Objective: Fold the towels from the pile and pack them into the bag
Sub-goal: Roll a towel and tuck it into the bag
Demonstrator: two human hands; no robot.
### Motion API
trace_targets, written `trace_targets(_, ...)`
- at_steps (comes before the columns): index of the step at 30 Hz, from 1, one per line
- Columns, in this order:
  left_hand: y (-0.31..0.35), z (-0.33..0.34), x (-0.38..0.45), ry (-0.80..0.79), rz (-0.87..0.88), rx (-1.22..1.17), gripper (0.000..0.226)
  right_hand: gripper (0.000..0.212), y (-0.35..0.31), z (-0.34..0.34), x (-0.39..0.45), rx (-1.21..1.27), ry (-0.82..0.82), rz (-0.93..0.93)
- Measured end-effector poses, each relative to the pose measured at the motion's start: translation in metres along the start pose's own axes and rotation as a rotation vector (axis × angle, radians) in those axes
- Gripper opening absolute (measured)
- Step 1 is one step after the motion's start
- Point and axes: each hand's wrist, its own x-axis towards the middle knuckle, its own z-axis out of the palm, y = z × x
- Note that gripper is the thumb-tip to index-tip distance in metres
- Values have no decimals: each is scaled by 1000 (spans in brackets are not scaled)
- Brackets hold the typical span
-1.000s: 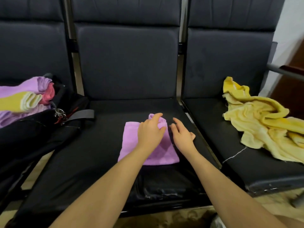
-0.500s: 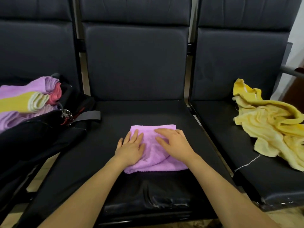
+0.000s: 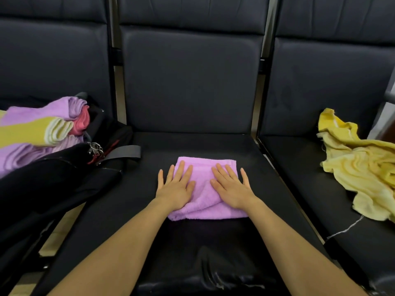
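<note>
Lilac terry, the folded towel (image 3: pixel 206 189), is pressed flat on the middle seat (image 3: pixel 267 189) under the left hand (image 3: pixel 175 189) and right hand (image 3: pixel 232 190), fingers straight, nothing grasped. Its long axis runs left-right; the bag (image 3: pixel 53 180) lies leftward, nearer the left hand.

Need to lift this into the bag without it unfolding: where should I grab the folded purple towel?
Probably pinch the purple towel across its near edge, where the layers bunch thick, coming from your own side. The left hand and right hand lie flat on it; the black bag sits left.
</note>
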Motion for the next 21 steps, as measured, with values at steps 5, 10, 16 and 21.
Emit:
trace_targets(5,-10,-15,-15,-94,123,79,57,55,0,-3,0,19,-32,2)
trace_targets(10,-16,-32,-44,-69,238,89,57,48,-6,-1,-14,247,109,-103)
trace_targets(16,-24,-26,-69,79,338,69,49,38,-12,0,-34,369,150,-196)
trace_targets(21,-15,-15,-77,142,368,-143,29,16,-5,-6,-48,464,264,-158)
